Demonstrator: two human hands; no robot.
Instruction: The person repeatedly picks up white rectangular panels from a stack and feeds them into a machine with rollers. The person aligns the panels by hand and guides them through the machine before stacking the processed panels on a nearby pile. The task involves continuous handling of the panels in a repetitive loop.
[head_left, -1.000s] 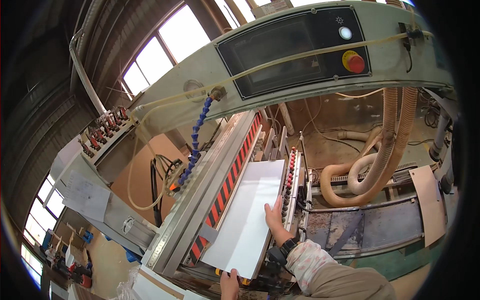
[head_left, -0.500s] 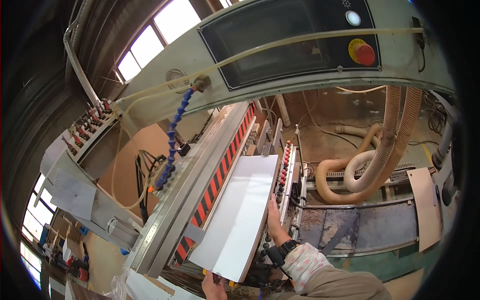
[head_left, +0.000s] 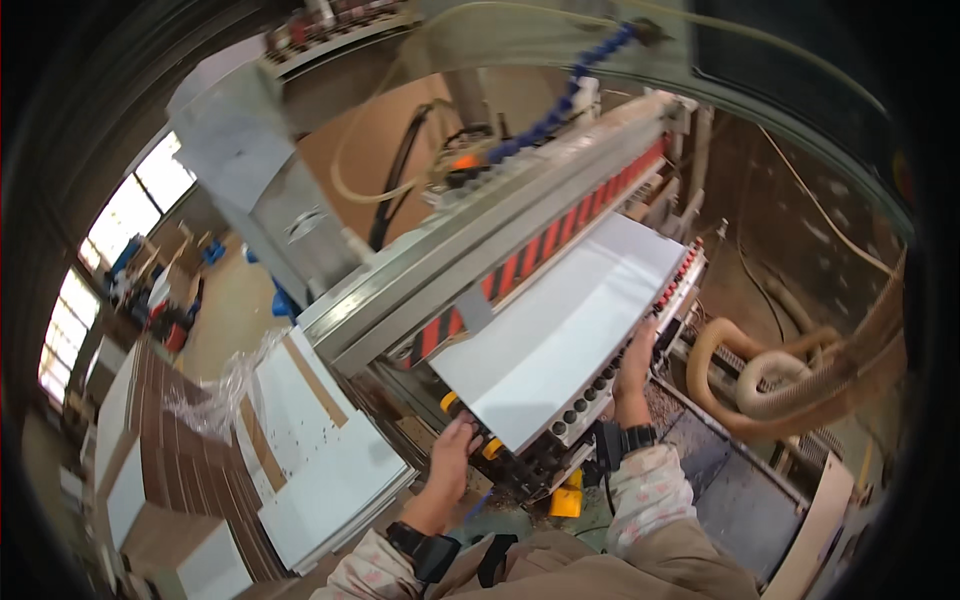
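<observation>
A long white panel (head_left: 570, 330) lies slanted on the machine bed, beside a beam with red and black stripes (head_left: 540, 245). At its near short end is my left hand (head_left: 453, 462), fingers bent and drawn together, close to yellow fittings (head_left: 491, 449). What they grip, if anything, is blurred. My right hand (head_left: 634, 370) rests along the panel's right long edge, fingers stretched out and pointing away from me. Below that edge runs a rail with red and black rollers (head_left: 603, 383).
At the left lies a stack of white and brown boards (head_left: 320, 480) with crumpled clear plastic (head_left: 215, 395) on it. A blue jointed hose (head_left: 545, 125) hangs above the machine. Ribbed ducts (head_left: 715, 375) coil at the right, behind a dusty grey plate (head_left: 745, 510).
My view has swung left, bringing the board stack and both forearms into sight. My left hand stays at the panel's near end, my right hand along its right edge.
</observation>
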